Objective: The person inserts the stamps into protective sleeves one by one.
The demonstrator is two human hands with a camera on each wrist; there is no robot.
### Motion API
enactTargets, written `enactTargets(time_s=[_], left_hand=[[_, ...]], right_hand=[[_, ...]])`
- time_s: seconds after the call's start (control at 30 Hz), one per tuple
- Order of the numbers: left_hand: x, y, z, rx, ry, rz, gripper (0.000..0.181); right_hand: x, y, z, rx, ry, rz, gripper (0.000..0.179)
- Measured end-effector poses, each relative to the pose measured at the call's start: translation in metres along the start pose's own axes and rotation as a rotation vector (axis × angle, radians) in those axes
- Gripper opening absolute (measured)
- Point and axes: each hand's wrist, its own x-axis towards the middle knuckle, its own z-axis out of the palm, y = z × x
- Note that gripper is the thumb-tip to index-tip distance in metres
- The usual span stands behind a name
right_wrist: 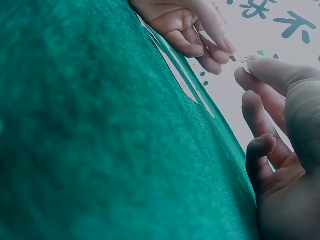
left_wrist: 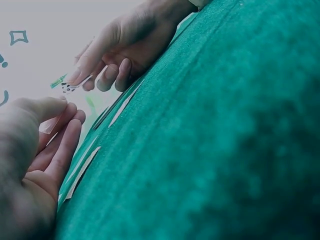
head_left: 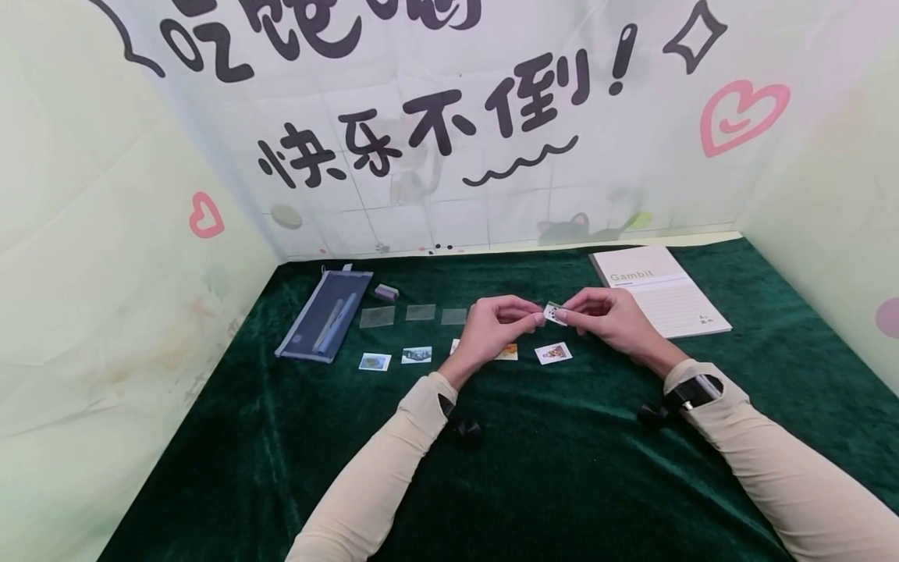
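Taking twelve o'clock as toward the backdrop (head_left: 632,176), a card (head_left: 552,314) sits between the hands: right hand (head_left: 621,322) at its three, left hand (head_left: 492,328) at its nine, with a plastic piece (left_wrist: 48,125) between the left thumb and fingers. The notepad (head_left: 674,295) lies near three o'clock, partly behind the right hand. On the cloth (head_left: 562,468), five cards (head_left: 417,355) form a row, the last at the held card's six, two partly behind the left hand. Three plastic sheets (head_left: 420,312) lie at twelve from the leftmost three cards. The eraser (head_left: 386,292) is at twelve from the first sheet; the pencil case (head_left: 311,316), pens (head_left: 328,328) inside, at nine.
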Motion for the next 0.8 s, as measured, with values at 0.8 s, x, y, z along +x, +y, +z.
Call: enactTargets(time_s=[0.8], left_hand=[[0.0003,0.0008,0.0004,0.018,0.005,0.019,0.019]], right_hand=[[-0.0006,-0.0015,0.0011,-0.013,-0.003,0.007,0.025]])
